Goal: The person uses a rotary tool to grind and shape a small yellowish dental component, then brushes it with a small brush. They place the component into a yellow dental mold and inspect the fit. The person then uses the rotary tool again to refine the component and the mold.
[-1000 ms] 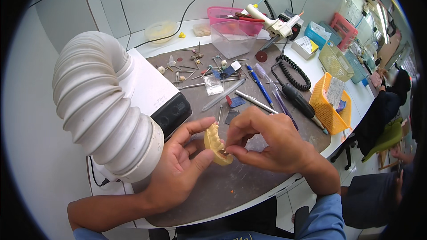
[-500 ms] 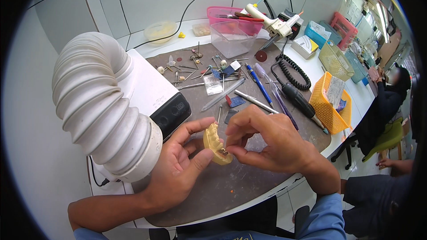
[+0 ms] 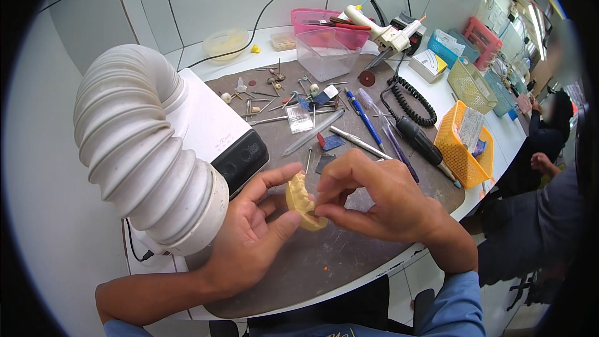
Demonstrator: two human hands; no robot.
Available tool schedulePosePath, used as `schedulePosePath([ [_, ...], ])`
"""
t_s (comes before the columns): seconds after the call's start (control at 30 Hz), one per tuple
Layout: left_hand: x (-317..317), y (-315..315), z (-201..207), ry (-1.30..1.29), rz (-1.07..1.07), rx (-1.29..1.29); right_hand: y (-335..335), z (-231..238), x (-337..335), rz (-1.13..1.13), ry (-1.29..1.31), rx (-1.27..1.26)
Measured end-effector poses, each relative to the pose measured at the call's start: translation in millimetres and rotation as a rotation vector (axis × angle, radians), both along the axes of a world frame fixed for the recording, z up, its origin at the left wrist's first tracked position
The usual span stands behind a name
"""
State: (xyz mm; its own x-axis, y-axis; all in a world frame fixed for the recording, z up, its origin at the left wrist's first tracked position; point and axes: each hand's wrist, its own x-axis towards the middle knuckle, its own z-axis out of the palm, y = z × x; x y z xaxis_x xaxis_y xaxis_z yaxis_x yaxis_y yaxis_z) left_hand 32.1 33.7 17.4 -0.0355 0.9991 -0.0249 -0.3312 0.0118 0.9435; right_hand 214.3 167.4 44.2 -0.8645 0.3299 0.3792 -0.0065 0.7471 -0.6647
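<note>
My left hand [image 3: 246, 234] holds a yellow plaster dental model [image 3: 297, 200] between thumb and fingers, its row of teeth turned toward my right hand [image 3: 384, 203]. The right thumb and index finger are pinched together against the model's lower teeth. Whatever may sit between those fingertips is hidden. Behind my hands, a thin metal bur [image 3: 309, 159] and a small dark square of sandpaper [image 3: 324, 163] lie on the brown mat [image 3: 268, 287].
A white ribbed suction hose [image 3: 137, 143] arches at the left over a white box. Burs, pencils and a dark rotary handpiece [image 3: 418, 137] spread across the mat's far half. A yellow basket [image 3: 458, 146] stands at right. Beyond the table, another person [image 3: 536, 224] stands close by.
My right fingertips have shifted slightly left onto the model, covering a small dark spot visible there before. At the right, a person has come further into view.
</note>
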Motion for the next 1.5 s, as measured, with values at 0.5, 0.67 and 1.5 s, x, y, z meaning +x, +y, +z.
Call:
schedulePosePath([
  [0.5, -8, 9, -6, -0.239, -0.05, -0.075, 58, 24, 42, -0.316, -0.482, 0.394],
  [0.67, -12, 11, -1, -0.35, -0.069, -0.177, 57, 14, 40, -0.31, -0.486, 0.424],
  [1.5, -11, 7, -5, -0.075, -0.103, -0.043, 17, 20, 15, -0.039, 0.09, 0.298],
])
